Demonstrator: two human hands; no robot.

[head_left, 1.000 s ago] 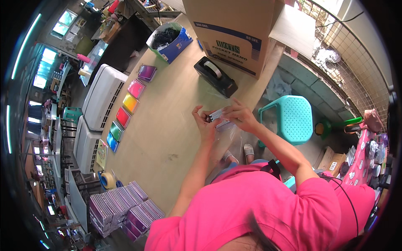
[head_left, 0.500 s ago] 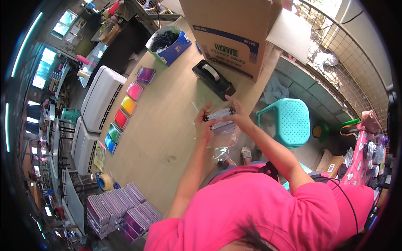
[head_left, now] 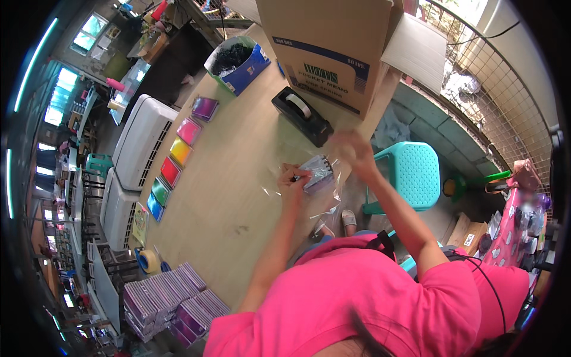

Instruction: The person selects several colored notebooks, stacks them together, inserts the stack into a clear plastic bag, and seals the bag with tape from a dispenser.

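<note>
A small spiral-bound notepad point(head_left: 317, 171), partly covered by clear plastic film point(head_left: 326, 202), rests near the table's right edge. My left hand point(head_left: 292, 177) has its fingers closed on the notepad's left side. Off to the right of the notepad, my right hand point(head_left: 353, 149) is raised and smeared by motion, so its fingers cannot be made out. Just beyond it stands a black tape dispenser point(head_left: 302, 117) with a pale roll.
A big cardboard box point(head_left: 321, 53) and a blue bin point(head_left: 247, 71) stand at the back. Colourful notepads point(head_left: 180, 151) form a row on the left. Stacked purple notepads point(head_left: 160, 294) and a tape roll point(head_left: 150, 260) sit near left. A turquoise stool point(head_left: 415, 175) stands right of the table point(head_left: 229, 196).
My right hand has let go of the notepad and moved up and to the right, toward the tape dispenser. The left hand stays on the notepad, now lower and turned.
</note>
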